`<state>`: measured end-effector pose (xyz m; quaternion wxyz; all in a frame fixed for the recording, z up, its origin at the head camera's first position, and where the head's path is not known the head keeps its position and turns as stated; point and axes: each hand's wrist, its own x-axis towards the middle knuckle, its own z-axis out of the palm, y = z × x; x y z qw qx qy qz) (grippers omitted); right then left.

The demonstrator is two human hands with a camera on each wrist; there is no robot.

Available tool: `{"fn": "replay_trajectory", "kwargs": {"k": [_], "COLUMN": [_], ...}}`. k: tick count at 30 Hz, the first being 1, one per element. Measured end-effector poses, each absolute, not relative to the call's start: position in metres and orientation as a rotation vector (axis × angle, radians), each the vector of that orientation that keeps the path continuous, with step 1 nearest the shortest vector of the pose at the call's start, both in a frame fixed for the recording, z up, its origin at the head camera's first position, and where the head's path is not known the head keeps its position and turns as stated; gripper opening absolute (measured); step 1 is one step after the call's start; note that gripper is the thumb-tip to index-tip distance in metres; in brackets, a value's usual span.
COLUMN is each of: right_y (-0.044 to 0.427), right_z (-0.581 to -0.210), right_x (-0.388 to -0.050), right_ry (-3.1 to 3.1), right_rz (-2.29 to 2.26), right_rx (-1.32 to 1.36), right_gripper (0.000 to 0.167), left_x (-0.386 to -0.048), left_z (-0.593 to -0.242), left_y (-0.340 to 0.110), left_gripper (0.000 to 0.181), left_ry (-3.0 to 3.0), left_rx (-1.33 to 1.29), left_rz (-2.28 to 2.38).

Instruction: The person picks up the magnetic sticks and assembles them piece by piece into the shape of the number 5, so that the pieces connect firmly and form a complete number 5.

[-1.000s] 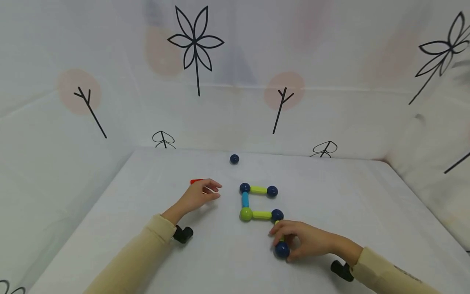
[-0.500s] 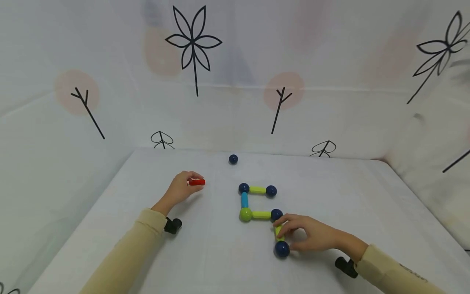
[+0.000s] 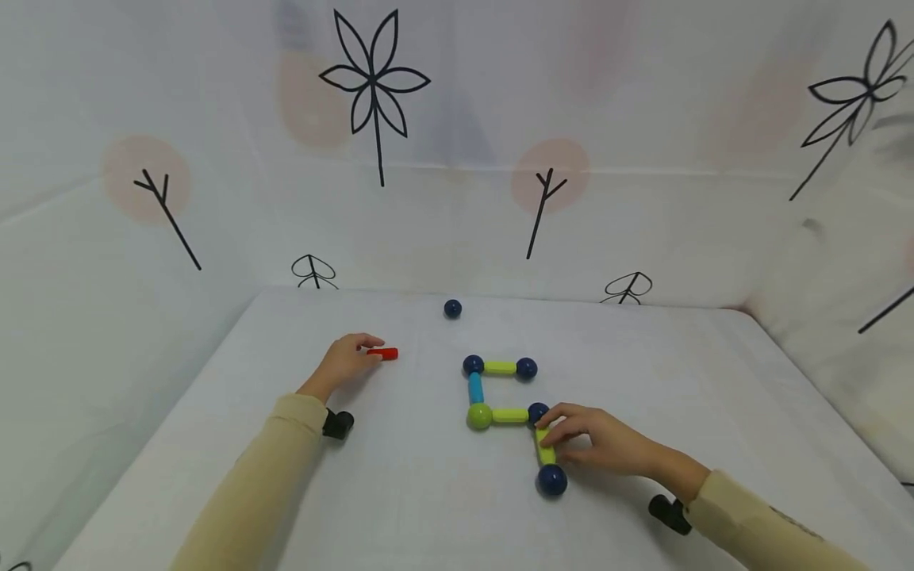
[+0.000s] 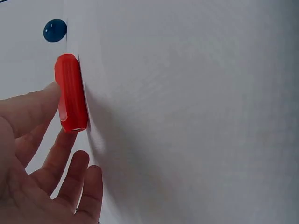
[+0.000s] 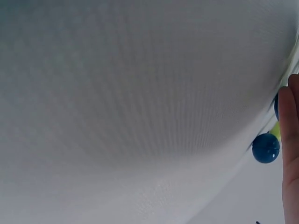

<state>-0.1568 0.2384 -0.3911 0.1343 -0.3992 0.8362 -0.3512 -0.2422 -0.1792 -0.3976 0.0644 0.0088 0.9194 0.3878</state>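
Observation:
My left hand (image 3: pixel 346 363) pinches a short red rod (image 4: pixel 72 95) lying on the white table, thumb on one side and forefinger mostly hidden behind it. My right hand (image 3: pixel 610 442) grips a yellow-green rod (image 3: pixel 545 450) between fingers and thumb. That rod joins a dark blue ball (image 3: pixel 552 480) at its near end to another dark blue ball (image 3: pixel 537 413), partly covered by my fingertips. A second yellow-green rod (image 3: pixel 510 415) leads left to a green ball (image 3: pixel 479 416). From there a blue rod (image 3: pixel 476 388) runs back to a dark blue ball (image 3: pixel 474 365).
A further yellow-green rod (image 3: pixel 500 368) ends in a dark blue ball (image 3: pixel 527 369) at the chain's far right. One loose dark blue ball (image 3: pixel 453 308) lies near the table's back edge. A patterned white cloth (image 3: pixel 457 230) stands behind the table.
My left hand has moved left and back to the red rod and taken hold of it. My right hand has shifted from the near ball up onto its rod, which now slants slightly more.

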Motion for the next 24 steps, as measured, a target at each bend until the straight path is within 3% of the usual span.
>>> {"fn": "replay_trajectory", "kwargs": {"k": [24], "right_y": [0.2369], "right_z": [-0.3915], "right_x": [-0.1583], "right_ry": [2.392], "right_rz": [-1.053], "right_rx": [-1.068], "right_gripper": [0.019], "left_x": [-0.2359], "left_z": [-0.4045], "left_y": [-0.1794], "left_gripper": [0.029], "left_ry": [2.744], "left_rx": [0.042], "left_rz": [1.149]}}
